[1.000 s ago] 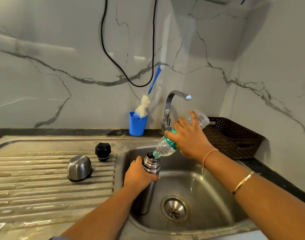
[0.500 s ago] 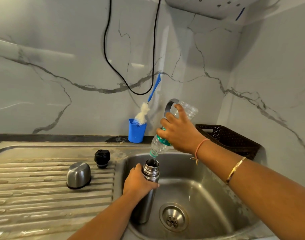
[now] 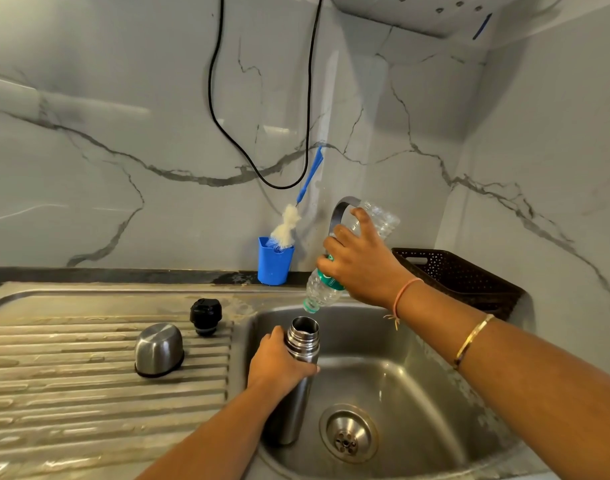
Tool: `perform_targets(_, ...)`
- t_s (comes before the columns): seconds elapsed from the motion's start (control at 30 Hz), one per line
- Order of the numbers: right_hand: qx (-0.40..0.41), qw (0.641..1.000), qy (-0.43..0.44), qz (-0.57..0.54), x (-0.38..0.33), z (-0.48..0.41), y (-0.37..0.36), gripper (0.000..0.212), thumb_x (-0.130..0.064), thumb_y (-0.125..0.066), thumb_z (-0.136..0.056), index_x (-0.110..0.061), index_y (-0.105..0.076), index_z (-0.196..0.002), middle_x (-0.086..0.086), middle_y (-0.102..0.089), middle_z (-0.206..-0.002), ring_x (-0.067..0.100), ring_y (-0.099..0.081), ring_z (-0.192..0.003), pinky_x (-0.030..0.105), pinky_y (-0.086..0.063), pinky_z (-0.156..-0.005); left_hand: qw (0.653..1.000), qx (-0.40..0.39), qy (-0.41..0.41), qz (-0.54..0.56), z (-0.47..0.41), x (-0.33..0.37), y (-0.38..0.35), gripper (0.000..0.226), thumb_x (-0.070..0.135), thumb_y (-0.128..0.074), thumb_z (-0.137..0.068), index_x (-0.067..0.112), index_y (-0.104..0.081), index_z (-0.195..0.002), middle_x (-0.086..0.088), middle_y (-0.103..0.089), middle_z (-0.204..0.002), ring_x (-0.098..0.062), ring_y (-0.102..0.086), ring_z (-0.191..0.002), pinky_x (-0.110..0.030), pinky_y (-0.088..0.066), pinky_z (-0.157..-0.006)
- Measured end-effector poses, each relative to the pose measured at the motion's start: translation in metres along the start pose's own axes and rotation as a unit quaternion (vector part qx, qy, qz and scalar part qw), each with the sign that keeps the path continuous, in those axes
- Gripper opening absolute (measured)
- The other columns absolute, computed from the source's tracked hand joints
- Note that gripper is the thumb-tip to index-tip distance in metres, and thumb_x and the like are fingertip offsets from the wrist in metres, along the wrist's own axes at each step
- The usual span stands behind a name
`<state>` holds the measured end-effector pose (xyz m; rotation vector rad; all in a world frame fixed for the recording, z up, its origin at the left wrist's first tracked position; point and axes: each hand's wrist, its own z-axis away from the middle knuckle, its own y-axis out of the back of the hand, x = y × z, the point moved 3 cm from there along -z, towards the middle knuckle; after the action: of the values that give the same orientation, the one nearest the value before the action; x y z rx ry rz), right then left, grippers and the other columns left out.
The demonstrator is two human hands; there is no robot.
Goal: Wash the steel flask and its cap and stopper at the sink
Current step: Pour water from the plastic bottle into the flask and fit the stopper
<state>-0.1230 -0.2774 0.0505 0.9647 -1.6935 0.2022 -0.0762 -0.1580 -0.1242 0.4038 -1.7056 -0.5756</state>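
Note:
The steel flask (image 3: 298, 386) stands upright and uncapped in the sink (image 3: 393, 386), near its left wall. My left hand (image 3: 277, 362) grips the flask just below the neck. My right hand (image 3: 360, 263) holds a clear plastic bottle (image 3: 322, 289) with a green label, tilted mouth-down a little above the flask's opening and apart from it. On the ribbed drainboard (image 3: 71, 393) to the left sit the steel cap (image 3: 158, 349), upside down, and the black stopper (image 3: 206, 315).
A blue cup (image 3: 274, 263) with a bottle brush (image 3: 288, 225) stands at the back wall. The tap (image 3: 341, 211) curves behind my right hand. A dark woven basket (image 3: 463, 278) sits at the right. A black cable (image 3: 262, 174) hangs down the wall. The drain (image 3: 347, 433) lies right of the flask.
My right hand has lifted the plastic bottle off the flask's mouth, leaving a gap. My view has tilted upward a little. The left hand keeps its grip on the flask.

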Motion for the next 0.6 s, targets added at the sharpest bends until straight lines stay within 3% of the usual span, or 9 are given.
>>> perform_targets(0.2,0.005,1.000,-0.017,-0.004,0.004,0.001,0.001,0.026,-0.028,-0.079,-0.066,-0.021,-0.069,-0.089,0.005,-0.067,-0.094,0.029,-0.061,-0.100,0.064,-0.031,-0.100,1.000,-0.003,-0.001,0.000,0.001,0.000,0.000,0.065,0.038,-0.087,-0.053,0.026,-0.049,-0.103,0.006,-0.055,-0.105,-0.011,-0.056,-0.091,-0.028,-0.049,-0.081)
perform_targets(0.4,0.047,0.986,-0.160,-0.021,0.041,-0.004,0.015,0.036,-0.022,-0.078,-0.063,-0.022,-0.068,-0.099,0.008,-0.066,-0.100,0.032,-0.057,-0.103,0.058,-0.019,-0.102,1.000,-0.005,-0.004,0.000,-0.001,-0.001,0.000,0.064,0.039,-0.087,-0.053,0.025,-0.049,-0.103,0.005,-0.056,-0.104,-0.013,-0.057,-0.091,-0.029,-0.049,-0.080)
perform_targets(0.53,-0.042,0.989,-0.125,-0.070,0.003,0.014,0.002,0.039,-0.024,-0.076,-0.066,-0.025,-0.067,-0.104,0.008,-0.063,-0.105,0.032,-0.055,-0.108,0.064,-0.021,-0.103,1.000,0.001,-0.007,0.007,-0.001,-0.001,0.000,0.065,0.038,-0.088,-0.052,0.025,-0.050,-0.102,0.005,-0.057,-0.103,-0.011,-0.058,-0.089,-0.029,-0.050,-0.080)
perform_targets(0.6,-0.091,0.978,-0.157,-0.100,-0.011,0.027,-0.010,0.042,-0.026,-0.079,-0.064,-0.027,-0.067,-0.103,0.007,-0.064,-0.102,0.030,-0.056,-0.105,0.064,-0.029,-0.100,1.000,0.005,-0.007,0.012,0.000,0.000,0.000,0.065,0.038,-0.088,-0.051,0.025,-0.050,-0.102,0.005,-0.057,-0.103,-0.011,-0.058,-0.089,-0.029,-0.050,-0.079)
